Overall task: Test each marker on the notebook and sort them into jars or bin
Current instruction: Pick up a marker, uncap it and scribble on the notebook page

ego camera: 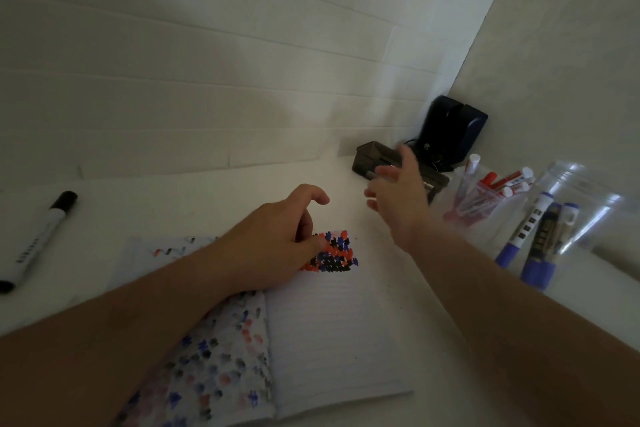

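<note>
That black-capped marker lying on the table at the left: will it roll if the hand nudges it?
Probably: the black-capped marker looks round and lies flat on the smooth white table, unsupported. It seems stiff and light, so a pinch should lift it easily.

Your left hand (277, 236) presses the open lined notebook (332, 329); your right hand (398, 198) hovers open-fingered near the dark brown box (374, 158).

There is only one view, from a wide-angle camera on the person's head. It looks forward and down on the white desk (433, 340), quite near, and both forearms enter from the bottom edge. The view is tilted, so the wall (207, 62) leans. The room corner stands at the upper right. Straight lines bend near the edges.
</note>
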